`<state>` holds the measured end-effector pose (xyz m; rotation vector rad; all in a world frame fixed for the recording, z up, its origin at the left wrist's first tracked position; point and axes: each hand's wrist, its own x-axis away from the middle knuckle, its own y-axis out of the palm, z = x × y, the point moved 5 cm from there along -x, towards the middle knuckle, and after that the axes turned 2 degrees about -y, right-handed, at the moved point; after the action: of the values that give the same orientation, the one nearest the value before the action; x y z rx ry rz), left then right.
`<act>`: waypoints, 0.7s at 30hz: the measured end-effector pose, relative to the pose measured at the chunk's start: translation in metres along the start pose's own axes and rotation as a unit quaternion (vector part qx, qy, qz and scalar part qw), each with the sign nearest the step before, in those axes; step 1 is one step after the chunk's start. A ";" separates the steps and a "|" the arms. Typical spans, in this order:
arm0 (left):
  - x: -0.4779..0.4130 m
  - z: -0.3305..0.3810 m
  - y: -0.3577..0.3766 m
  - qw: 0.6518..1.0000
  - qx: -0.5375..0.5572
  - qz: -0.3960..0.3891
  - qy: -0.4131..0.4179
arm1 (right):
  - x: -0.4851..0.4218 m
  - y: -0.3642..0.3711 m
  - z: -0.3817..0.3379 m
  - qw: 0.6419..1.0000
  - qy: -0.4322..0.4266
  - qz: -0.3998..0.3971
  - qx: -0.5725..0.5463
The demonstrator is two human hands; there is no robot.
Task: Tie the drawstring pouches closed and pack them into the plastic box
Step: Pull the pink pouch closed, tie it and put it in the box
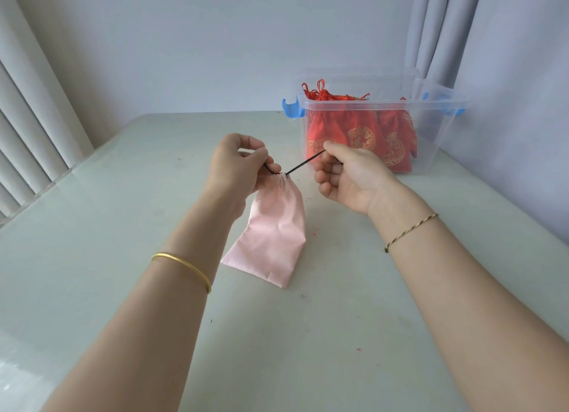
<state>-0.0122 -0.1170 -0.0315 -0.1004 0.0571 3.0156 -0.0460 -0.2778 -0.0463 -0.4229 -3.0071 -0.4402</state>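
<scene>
A pale pink satin pouch [274,233] hangs over the table with its bottom resting on the surface and its mouth gathered tight. My left hand [237,162] pinches one end of the black drawstring at the left of the gathered mouth. My right hand [348,174] pinches the other end of the drawstring [304,163] and holds it taut up and to the right. Behind them stands a clear plastic box [431,153] with blue latches, holding several red pouches [348,134] with gold patterns.
The pale green table [123,227] reaches to a wall at the back. Vertical blinds [27,128] hang at the left and a curtain [443,27] hangs behind the box. Small specks lie on the tabletop.
</scene>
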 end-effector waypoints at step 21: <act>0.009 -0.004 0.022 0.976 -0.093 -0.194 -0.005 | 0.008 0.023 0.002 0.985 -0.047 -0.096 0.135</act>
<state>-0.0240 -0.1380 -0.0349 -0.0993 -0.2217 2.6227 -0.0472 -0.2536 -0.0411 -0.1370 -3.1481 -0.0178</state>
